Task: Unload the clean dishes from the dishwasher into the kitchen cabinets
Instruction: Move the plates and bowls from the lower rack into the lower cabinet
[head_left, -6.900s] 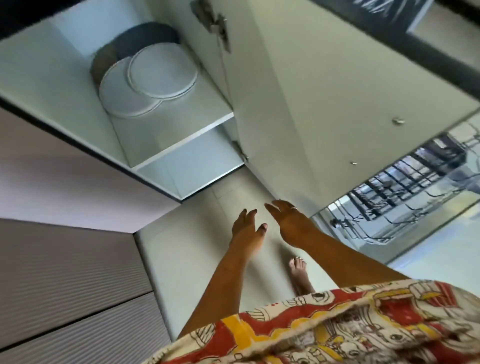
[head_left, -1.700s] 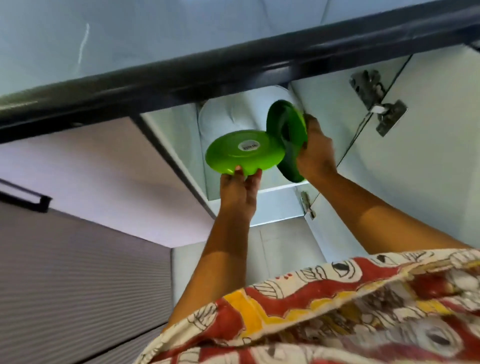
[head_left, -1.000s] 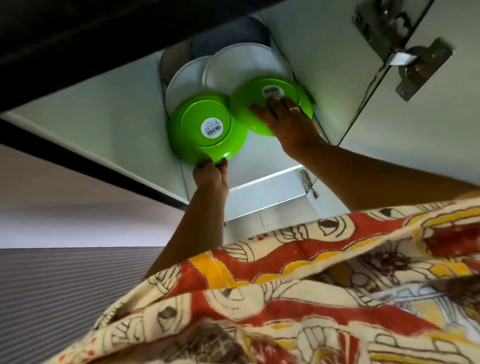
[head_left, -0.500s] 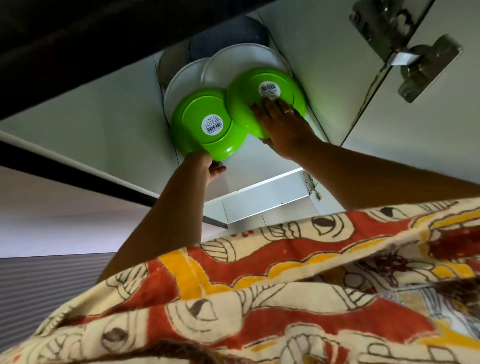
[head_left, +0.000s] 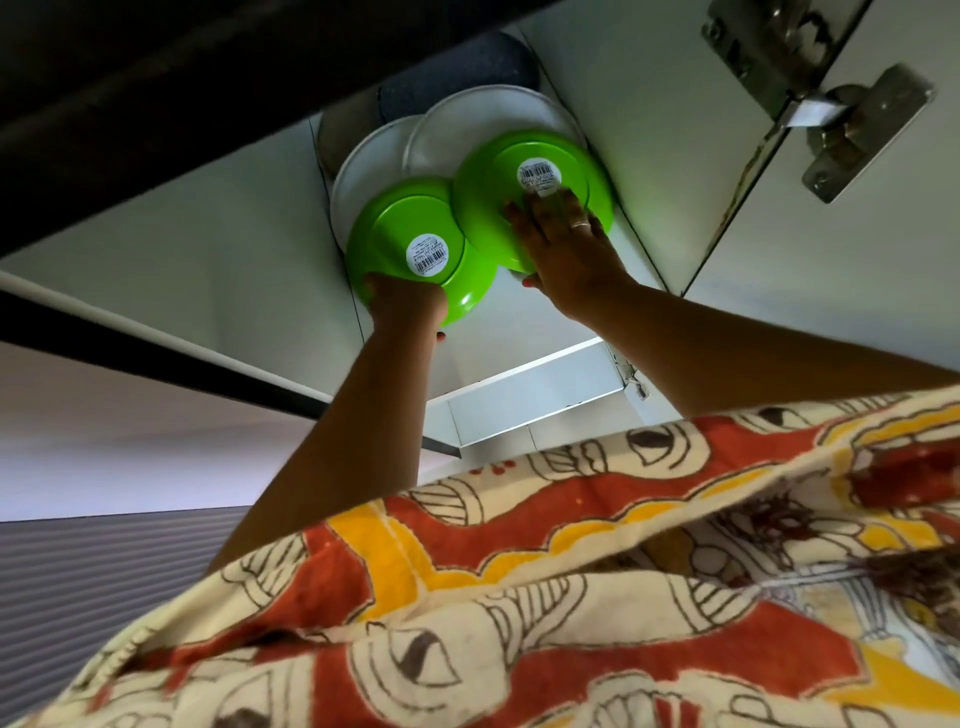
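Both green plates sit inside the open cabinet (head_left: 234, 228), undersides twd camera, in front of 2 round white plates (head_left: 374, 161).

L hand (head_left: 408, 306) grips the lower rim of the left green plate (head_left: 410, 228), fingers curled round the edge. R hand (head_left: 571, 249) lies flat on the underside of the right green plate (head_left: 488, 208), fingers straight & spread, thumb at the rim, thin ring (head_left: 582, 224) on one finger.

Green plates: glossy, smooth, plastic-looking, circular w/ a raised foot ring. Each has a round white barcode sticker (head_left: 427, 253) in the centre. Rims meet btwn the hands; can't tell which overlaps.

White plates are matte w/ a fine raised edge. A dark grey speckled round thing (head_left: 457, 73) stands behind them. Metal hinge (head_left: 831, 114) on the door at upper right. Soft printed cloth (head_left: 519, 571) in red, yellow & cream fills the bottom.
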